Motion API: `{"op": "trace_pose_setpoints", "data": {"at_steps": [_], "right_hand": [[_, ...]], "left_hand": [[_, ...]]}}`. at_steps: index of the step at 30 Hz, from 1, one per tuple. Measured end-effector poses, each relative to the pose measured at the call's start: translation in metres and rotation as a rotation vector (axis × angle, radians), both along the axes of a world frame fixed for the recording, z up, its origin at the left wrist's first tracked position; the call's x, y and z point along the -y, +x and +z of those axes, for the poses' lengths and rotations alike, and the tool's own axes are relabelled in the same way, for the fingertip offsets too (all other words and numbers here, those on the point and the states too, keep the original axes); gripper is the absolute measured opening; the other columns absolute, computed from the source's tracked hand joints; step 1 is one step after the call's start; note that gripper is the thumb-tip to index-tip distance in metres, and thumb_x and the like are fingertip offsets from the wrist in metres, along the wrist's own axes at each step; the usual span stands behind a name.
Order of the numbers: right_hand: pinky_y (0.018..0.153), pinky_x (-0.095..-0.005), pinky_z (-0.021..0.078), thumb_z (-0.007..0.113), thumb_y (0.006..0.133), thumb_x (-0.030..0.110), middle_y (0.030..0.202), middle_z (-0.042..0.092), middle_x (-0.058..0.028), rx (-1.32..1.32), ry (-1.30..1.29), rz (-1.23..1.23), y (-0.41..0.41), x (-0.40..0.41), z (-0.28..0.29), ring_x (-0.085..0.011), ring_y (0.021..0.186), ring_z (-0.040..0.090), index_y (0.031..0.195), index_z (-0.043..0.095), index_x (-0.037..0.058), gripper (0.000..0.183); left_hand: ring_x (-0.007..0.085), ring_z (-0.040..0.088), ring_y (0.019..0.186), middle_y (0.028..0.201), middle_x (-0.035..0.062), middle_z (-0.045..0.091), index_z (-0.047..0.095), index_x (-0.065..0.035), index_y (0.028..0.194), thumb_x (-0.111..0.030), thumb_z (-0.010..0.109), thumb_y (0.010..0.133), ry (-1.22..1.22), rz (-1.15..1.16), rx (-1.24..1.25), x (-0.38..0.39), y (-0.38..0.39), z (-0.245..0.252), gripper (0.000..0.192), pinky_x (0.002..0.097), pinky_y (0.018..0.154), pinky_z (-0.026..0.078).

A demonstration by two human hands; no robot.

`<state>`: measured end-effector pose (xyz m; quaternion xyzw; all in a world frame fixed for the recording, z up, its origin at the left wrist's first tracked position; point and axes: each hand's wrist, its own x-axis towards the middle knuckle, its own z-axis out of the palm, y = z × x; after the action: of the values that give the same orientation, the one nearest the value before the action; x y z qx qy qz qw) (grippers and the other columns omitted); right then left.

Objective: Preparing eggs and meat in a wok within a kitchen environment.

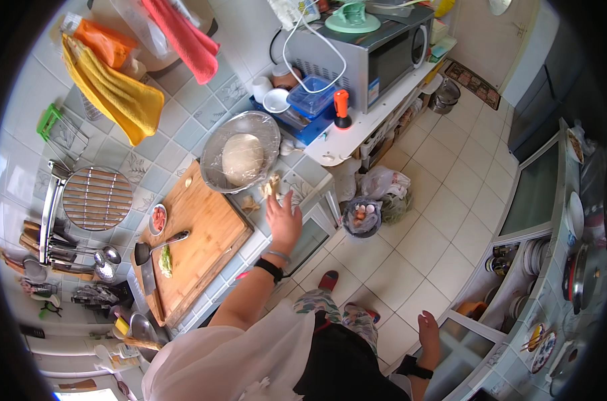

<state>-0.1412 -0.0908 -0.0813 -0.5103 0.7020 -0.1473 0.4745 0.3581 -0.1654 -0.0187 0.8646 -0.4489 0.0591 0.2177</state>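
Note:
My left hand (pixel 284 220) reaches over the tiled counter with its fingers spread. Its fingertips are at a small heap of garlic skins (pixel 270 185); whether they touch it, I cannot tell. Another scrap of dry skin (pixel 250 203) lies beside the hand. Just beyond, a metal bowl (pixel 211 173) under clear plastic film holds a ball of dough (pixel 243 159). To the left is a wooden cutting board (pixel 208 220) bearing a cleaver (pixel 149 280), a black ladle (pixel 143 253), a chopped green vegetable (pixel 165 261) and a garlic clove (pixel 188 182). My right hand (pixel 428 333) hangs low at my side, empty, fingers extended.
A small dish of pink meat pieces (pixel 158 220) stands by the board's far edge. On the floor, a lined bin (pixel 362 228) with eggshells sits beside plastic bags (pixel 383 183). A microwave (pixel 353 50) and an orange flashlight (pixel 341 108) occupy the shelf. Cabinets (pixel 466 346) line the right side.

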Motion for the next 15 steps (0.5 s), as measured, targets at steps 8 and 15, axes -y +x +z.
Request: {"op": "trace_pose_setpoints", "data": {"at_steps": [8,15], "right_hand": [[0.081,-0.034,0.0489,0.058,0.089,0.032,0.099,0.065,-0.02,-0.096,0.062,0.203,0.075,0.018,0.006,-0.0279,0.092,0.063,0.117,0.058,0.0,0.042],[0.082,-0.0325,0.0478,0.058,0.089,0.031,0.101,0.065,-0.0182,-0.103,0.027,0.259,0.101,0.036,0.017,-0.0248,0.094,0.061,0.118,0.057,0.0003,0.043]], "left_hand": [[0.0397,0.03,0.132,0.138,0.0219,0.037,0.042,0.0064,0.13,-0.031,0.056,0.086,0.255,-0.062,0.036,-0.016,0.047,0.013,0.06,0.0461,0.108,0.026],[0.0479,0.036,0.124,0.128,0.0285,0.043,0.044,0.0123,0.123,-0.03,0.063,0.081,0.482,-0.02,0.17,-0.025,0.092,0.006,0.063,0.046,0.104,0.034]]}}
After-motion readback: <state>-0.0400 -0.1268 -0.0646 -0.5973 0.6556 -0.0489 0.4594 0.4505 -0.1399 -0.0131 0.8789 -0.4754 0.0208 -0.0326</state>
